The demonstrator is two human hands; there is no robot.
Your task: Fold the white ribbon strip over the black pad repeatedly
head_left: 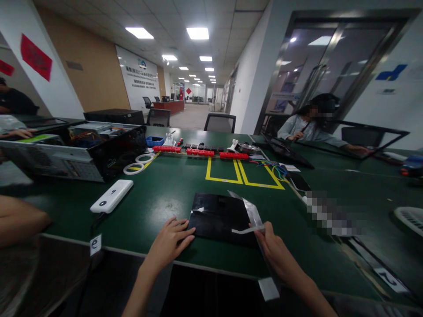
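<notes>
A flat black panel [218,218] lies on the green table in front of me. My left hand [172,240] rests flat with fingers spread, its fingertips at the panel's left edge. At the right edge, my right hand [272,244] pinches a strip of clear film [253,213]. The film is partly lifted off the panel and stands up along its right side. A narrow pale strip [244,230] crosses the panel near my right fingers. Below that hand hangs a whitish tab [269,289] over the table's front edge.
To the left are a white power bank [112,196], two white rings [133,169] and an open computer case [76,152]. Red blocks [200,152] and yellow tape outlines [224,179] lie ahead. Wires [280,171] are at right. A person [310,119] holds a black frame [373,128] across the table.
</notes>
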